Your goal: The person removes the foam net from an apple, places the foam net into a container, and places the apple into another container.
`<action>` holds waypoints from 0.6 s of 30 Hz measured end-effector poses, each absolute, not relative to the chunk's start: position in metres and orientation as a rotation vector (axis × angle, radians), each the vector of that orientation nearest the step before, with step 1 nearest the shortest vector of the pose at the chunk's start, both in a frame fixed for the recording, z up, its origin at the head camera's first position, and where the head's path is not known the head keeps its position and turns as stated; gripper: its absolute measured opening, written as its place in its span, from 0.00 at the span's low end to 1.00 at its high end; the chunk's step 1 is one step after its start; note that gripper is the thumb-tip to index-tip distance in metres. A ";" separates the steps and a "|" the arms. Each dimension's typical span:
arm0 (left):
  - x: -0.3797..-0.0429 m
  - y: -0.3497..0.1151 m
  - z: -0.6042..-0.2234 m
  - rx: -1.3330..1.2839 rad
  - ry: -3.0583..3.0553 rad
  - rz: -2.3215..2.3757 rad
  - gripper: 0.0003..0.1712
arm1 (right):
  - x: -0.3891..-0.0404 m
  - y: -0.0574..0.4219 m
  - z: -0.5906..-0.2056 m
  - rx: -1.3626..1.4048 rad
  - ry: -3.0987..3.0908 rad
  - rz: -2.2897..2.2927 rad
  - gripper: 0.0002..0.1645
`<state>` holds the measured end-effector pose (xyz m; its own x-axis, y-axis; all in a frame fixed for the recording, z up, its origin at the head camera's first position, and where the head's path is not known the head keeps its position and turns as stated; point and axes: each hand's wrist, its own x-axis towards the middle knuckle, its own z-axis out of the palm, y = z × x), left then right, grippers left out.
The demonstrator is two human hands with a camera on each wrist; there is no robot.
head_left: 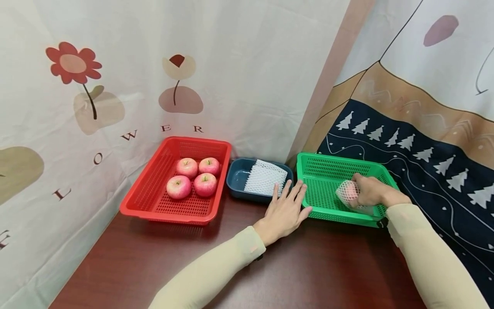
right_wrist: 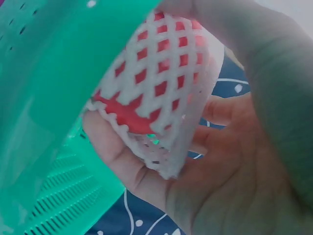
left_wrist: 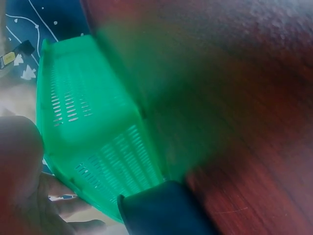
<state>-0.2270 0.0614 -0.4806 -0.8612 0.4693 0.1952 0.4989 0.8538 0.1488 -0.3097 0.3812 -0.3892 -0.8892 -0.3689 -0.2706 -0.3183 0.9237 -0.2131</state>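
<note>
My right hand (head_left: 368, 191) reaches into the right part of the green basket (head_left: 318, 210) and grips an apple (head_left: 350, 192) wrapped in a white foam net. In the right wrist view, the thumb and fingers curl round the foam net (right_wrist: 164, 63), and red skin shows through its mesh. My left hand (head_left: 283, 212) is spread flat, its fingertips at the basket's left end and by the front right corner of the dark blue tray (head_left: 236, 175). Flat white foam nets (head_left: 266, 177) lie in that tray.
A red basket (head_left: 143, 201) at the left holds several bare apples (head_left: 179, 187). The three containers stand in a row along the back of the dark brown table (head_left: 185, 262). Printed curtains (head_left: 247, 77) hang right behind them.
</note>
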 end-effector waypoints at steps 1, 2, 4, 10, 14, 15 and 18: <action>-0.227 0.061 -0.480 -0.754 -2.877 -0.290 0.44 | -0.309 0.380 -0.389 -0.518 2.785 -0.245 0.48; -0.226 0.061 -0.480 -0.753 -2.877 -0.287 0.44 | -0.307 0.378 -0.390 -0.524 2.797 -0.252 0.48; -0.226 0.061 -0.480 -0.751 -2.880 -0.280 0.43 | -0.305 0.375 -0.389 -0.541 2.817 -0.269 0.49; -0.225 0.061 -0.478 -0.750 -2.886 -0.297 0.43 | -0.298 0.365 -0.389 -0.577 2.895 -0.291 0.50; -0.225 0.061 -0.479 -0.753 -2.883 -0.314 0.44 | -0.294 0.358 -0.388 -0.579 2.925 -0.314 0.51; -0.226 0.061 -0.479 -0.754 -2.883 -0.316 0.44 | -0.293 0.357 -0.388 -0.582 2.929 -0.318 0.52; -0.226 0.061 -0.479 -0.755 -2.874 -0.318 0.43 | -0.289 0.352 -0.387 -0.582 2.944 -0.347 0.53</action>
<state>-0.2258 0.0612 -0.4794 -0.8614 0.4668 0.2002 0.4992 0.8507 0.1646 -0.2888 0.3516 -0.3873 -0.9189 -0.3877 -0.0729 -0.3602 0.8999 -0.2458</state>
